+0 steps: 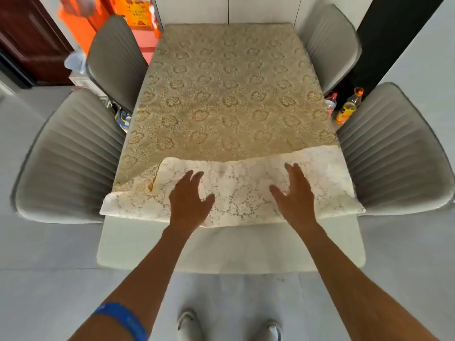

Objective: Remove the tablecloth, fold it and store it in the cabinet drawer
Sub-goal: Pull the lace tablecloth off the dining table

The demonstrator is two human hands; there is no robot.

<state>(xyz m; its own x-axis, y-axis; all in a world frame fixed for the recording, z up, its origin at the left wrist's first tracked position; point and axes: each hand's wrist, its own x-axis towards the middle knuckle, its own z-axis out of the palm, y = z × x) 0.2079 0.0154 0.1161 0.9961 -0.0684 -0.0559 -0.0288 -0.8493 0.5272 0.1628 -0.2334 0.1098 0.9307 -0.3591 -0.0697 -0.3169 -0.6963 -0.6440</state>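
Observation:
A beige lace tablecloth [226, 94] with a flower pattern covers most of a white table [246, 249]. Its near edge is turned back over itself, so a pale band of its underside [246, 190] lies across the near part and the bare tabletop shows in front. My left hand [189, 200] rests flat on that band left of centre, fingers apart. My right hand [295, 193] lies flat on it right of centre, fingers also spread. Neither hand pinches the cloth. The left corner of the band is creased.
Four grey ribbed chairs surround the table: near left [69, 158], far left [115, 60], far right [330, 43], near right [394, 153]. Bottles [347, 107] stand on the floor at the right. Orange bags [83, 23] and a dark door [27, 38] are at the far left.

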